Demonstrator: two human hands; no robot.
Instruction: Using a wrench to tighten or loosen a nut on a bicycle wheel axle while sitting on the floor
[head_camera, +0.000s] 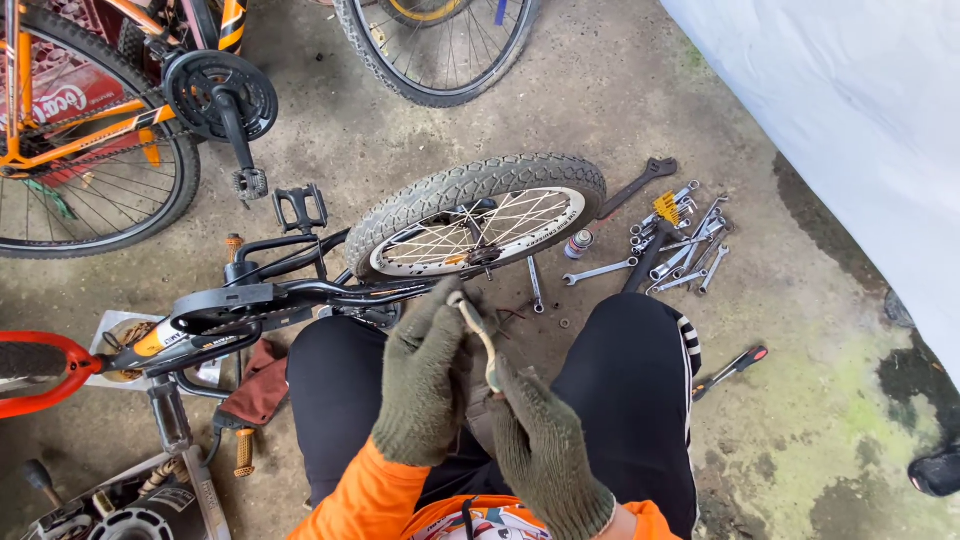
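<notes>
Rough concrete floor (640, 110); knit-gloved hands pinch curved cable (480, 335).

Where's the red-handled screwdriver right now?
Head view, right side: the screwdriver lies on the concrete beside the person's right knee, below the pile of wrenches.

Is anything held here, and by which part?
Yes: a thin curved cable, left hand pinching its upper end, right hand gripping its lower end.
</notes>
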